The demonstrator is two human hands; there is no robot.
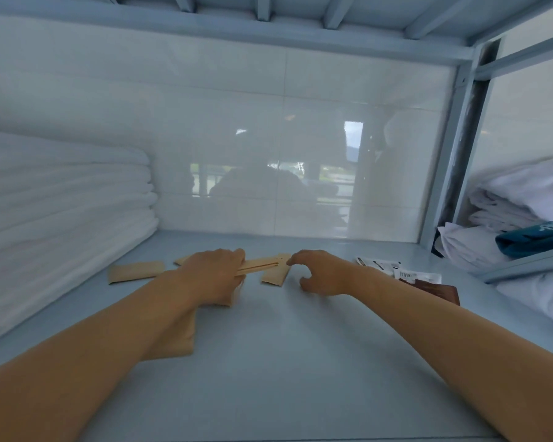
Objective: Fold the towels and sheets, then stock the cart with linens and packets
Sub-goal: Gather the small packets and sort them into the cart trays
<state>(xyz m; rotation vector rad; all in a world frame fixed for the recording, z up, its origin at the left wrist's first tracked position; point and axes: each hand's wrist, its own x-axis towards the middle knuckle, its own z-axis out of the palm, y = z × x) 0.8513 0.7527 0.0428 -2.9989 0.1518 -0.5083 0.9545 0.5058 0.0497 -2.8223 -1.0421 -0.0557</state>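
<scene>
A small bundle of tan paper packets (259, 265) sits edge-on in the person's left hand (213, 275), whose fingers curl round the stack and hold it just above the pale blue shelf (284, 362). The bundle's far end points right, toward the right hand (321, 274). That hand hovers with its fingers loosely curled and parted, its fingertips at the tip of the bundle and over another tan packet (276, 275) lying flat on the shelf; whether it actually touches either one cannot be told through the blur.

More tan packets lie loose on the shelf: one (136, 272) to the left of the left hand, and a corner of another (182, 260) showing behind that hand. To the right of the right forearm lie white sachets with printed barcodes (399, 272) and a dark brown sachet (441, 291).

A tall stack of folded white towels (61, 212) fills the left side of the shelf. Behind everything stands a glossy white tiled wall (268, 122). Beyond the grey-blue upright post (450, 154), the neighbouring bay holds folded white sheets (524, 193) with a teal cloth (533, 239) among them.
</scene>
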